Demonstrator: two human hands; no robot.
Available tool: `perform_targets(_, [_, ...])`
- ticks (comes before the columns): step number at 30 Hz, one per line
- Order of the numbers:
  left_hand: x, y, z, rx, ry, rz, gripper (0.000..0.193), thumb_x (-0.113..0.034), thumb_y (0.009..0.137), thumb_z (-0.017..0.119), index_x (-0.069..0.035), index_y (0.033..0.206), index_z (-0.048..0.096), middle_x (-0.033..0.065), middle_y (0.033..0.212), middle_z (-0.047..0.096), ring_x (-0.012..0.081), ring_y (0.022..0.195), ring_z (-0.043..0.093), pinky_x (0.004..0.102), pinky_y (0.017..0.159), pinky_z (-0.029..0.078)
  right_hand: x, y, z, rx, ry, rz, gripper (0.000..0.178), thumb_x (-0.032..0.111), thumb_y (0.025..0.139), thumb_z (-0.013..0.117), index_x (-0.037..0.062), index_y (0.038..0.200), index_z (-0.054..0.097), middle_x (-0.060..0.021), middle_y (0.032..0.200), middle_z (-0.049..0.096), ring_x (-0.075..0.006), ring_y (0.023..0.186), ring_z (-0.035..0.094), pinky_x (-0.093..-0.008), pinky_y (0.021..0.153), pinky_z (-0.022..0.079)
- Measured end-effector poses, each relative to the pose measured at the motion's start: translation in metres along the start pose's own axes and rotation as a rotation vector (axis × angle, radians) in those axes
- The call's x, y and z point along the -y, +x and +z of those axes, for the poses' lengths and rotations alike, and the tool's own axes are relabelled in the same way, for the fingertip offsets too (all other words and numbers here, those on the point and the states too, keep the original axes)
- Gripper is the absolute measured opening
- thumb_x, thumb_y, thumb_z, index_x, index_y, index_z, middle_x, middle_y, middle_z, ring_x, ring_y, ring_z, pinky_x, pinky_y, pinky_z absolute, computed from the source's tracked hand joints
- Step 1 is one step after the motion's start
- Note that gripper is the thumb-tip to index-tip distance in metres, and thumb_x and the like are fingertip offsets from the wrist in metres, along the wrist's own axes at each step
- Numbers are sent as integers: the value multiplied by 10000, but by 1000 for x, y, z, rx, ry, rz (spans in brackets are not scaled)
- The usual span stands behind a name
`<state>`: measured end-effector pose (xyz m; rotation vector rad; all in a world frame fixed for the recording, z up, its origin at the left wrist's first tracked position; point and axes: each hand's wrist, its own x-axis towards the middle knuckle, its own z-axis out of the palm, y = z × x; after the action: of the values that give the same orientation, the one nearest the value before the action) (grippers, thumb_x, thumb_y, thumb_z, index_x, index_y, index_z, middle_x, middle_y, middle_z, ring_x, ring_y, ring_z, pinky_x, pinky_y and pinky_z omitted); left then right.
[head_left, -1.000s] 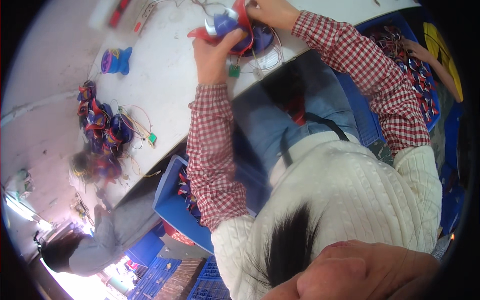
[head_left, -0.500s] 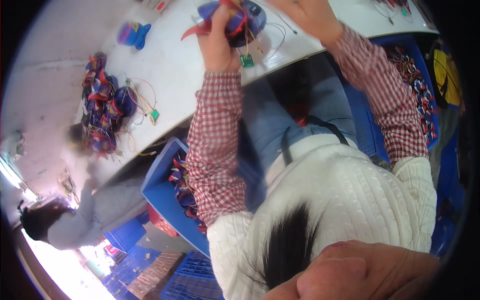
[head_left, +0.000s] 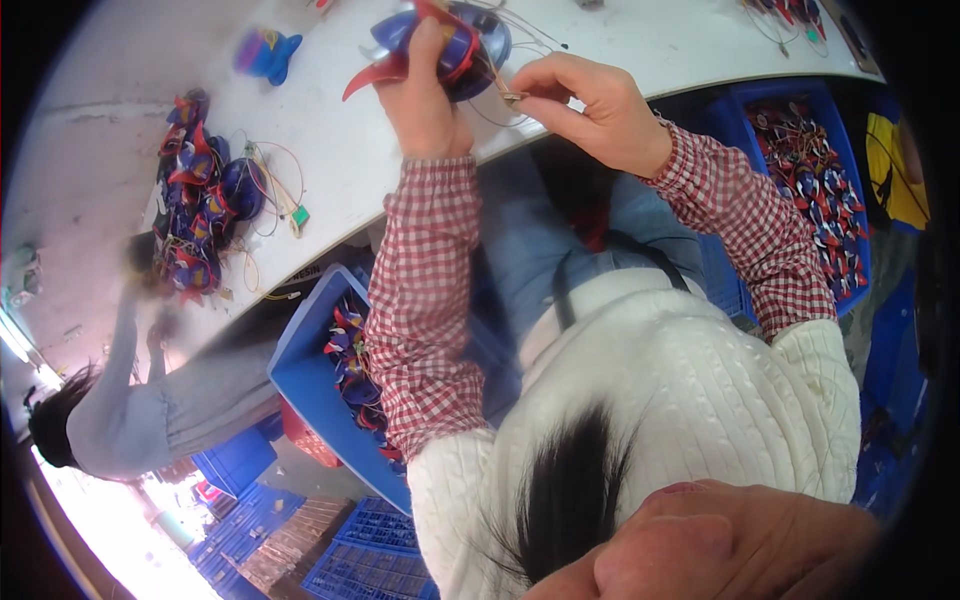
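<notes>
My left hand (head_left: 425,115) is wrapped round a glossy purple and red plastic toy part (head_left: 455,48), holding it above the white table. A red pointed piece (head_left: 372,76) juts out on its left side, and thin wires trail from its right. Just right of it, my right hand (head_left: 597,108) pinches a small circuit board (head_left: 513,97) between thumb and fingertips. The board, seen nearly edge-on, hangs on wires running up to the part. How the wires are fixed inside is hidden.
More such parts lie heaped on the white table (head_left: 330,160) at left (head_left: 195,200), beside a blue toy piece (head_left: 268,55). Blue crates of similar parts stand by my left arm (head_left: 300,350) and right arm (head_left: 750,110). Another person (head_left: 130,420) works at far left.
My right hand has come down and left to the dangling circuit board and pinched it. My left hand still holds the part, slightly lower and further left in view.
</notes>
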<state>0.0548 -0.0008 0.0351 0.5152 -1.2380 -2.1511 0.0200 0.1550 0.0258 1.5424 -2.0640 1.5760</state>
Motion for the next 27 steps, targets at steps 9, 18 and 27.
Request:
perform_targets(9, [-28, -34, -52, -112, -46, 58, 381, -142, 788, 680, 2, 1113, 541, 84, 1006, 613, 180, 860, 601, 259, 792, 487, 20, -7, 8, 240, 473, 280, 244, -33, 831, 583, 7, 1071, 584, -65, 946, 569, -122, 727, 521, -195, 657, 435])
perform_targets(18, [-133, -103, -177, -347, -111, 155, 124, -76, 811, 552, -38, 903, 626, 34, 844, 625, 125, 777, 569, 235, 745, 465, 16, -2, 15, 285, 301, 128, 273, -5, 819, 589, 17, 1090, 562, -78, 1027, 492, -150, 766, 475, -219, 680, 401])
perform_targets(27, [-265, -14, -326, -762, 222, 582, 467, -171, 763, 721, -10, 1130, 481, 111, 1018, 589, 197, 849, 600, 279, 729, 539, -30, 5, 48, 274, -172, -11, 246, 18, 797, 599, 11, 1039, 559, -105, 986, 493, -246, 868, 478, -308, 767, 429])
